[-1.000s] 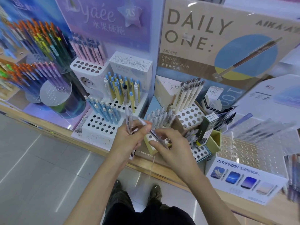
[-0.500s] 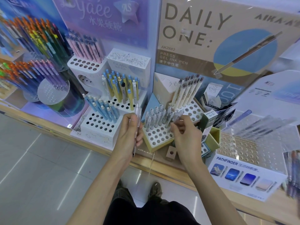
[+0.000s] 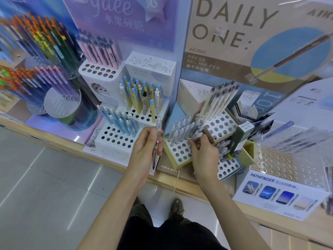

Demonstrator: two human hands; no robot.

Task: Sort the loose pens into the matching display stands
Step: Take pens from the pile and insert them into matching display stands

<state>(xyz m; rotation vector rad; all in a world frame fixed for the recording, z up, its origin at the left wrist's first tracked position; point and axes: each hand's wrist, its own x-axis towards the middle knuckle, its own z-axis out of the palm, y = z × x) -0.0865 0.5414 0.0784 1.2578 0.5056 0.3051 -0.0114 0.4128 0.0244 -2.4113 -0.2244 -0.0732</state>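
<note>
Head, left hand (image 3: 145, 150) grips pen (image 3: 158, 137); right hand (image 3: 204, 156) pinches second pen (image 3: 198, 135)

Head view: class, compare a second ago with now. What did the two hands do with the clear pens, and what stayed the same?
The right hand left the left hand, carrying one clear pen up and right to the yellow-sided stand, where it now pinches it among the standing pens. The left hand kept gripping its spare pen upright; the white stand beside it is unchanged.
</note>
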